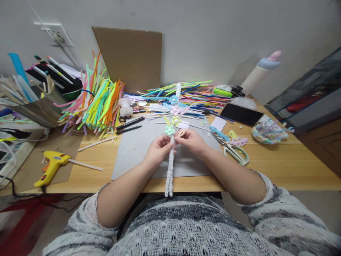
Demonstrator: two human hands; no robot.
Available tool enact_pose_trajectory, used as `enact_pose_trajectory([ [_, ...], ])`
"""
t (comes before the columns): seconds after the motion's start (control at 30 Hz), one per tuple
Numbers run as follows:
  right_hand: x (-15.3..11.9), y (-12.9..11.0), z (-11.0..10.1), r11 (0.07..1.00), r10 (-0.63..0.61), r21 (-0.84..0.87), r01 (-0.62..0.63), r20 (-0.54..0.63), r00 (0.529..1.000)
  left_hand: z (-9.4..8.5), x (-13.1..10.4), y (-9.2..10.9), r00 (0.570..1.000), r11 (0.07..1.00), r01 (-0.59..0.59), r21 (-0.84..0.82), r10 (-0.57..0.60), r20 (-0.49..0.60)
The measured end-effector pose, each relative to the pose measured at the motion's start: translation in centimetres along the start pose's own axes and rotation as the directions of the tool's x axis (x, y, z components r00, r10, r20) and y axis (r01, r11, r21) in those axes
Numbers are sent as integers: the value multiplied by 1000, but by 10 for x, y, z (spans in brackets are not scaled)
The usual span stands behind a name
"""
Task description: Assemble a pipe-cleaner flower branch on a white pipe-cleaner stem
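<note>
A long white fuzzy pipe-cleaner stem stands upright in front of me, its two doubled ends hanging past the table edge. Pipe-cleaner flowers in mint green, yellow, pink and blue are set along its upper part. My left hand is closed around the stem just below the mint flower. On the other side, my right hand pinches at the same spot, thumb and fingers against the stem. Whether a small separate piece is between its fingertips is hidden.
A grey cutting mat lies beneath my hands. Scissors, a phone and a bowl-shaped pipe-cleaner piece are to the right. At left are a yellow glue gun, black markers and bundled coloured pipe cleaners.
</note>
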State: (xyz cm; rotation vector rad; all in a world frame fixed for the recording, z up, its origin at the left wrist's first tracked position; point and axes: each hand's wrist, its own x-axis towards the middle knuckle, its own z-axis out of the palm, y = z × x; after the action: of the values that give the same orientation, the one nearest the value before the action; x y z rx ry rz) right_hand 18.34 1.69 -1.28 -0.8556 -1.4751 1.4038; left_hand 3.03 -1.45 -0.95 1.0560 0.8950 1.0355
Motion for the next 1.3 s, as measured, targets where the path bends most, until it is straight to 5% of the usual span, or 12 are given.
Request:
enact_pose_trajectory([
  [0.4,1,-1,-2,998,-52,-20,51,-22,998,-1,0,1,997,1000,-16,12,17,-78],
  [0.73,0,-1,-4,1000,-7,-13,7,8,1000,-4,0,-1,996,997,82,-13,-81,23],
  [0.97,3,-3,-4,1000,-16,-25,16,6,1000,-3,1,0,997,997,59,-51,-62,-52],
  [1.3,2,0,-4,997,-82,-5,82,53,995,-7,1,-1,976,962,203,-181,-184,117],
])
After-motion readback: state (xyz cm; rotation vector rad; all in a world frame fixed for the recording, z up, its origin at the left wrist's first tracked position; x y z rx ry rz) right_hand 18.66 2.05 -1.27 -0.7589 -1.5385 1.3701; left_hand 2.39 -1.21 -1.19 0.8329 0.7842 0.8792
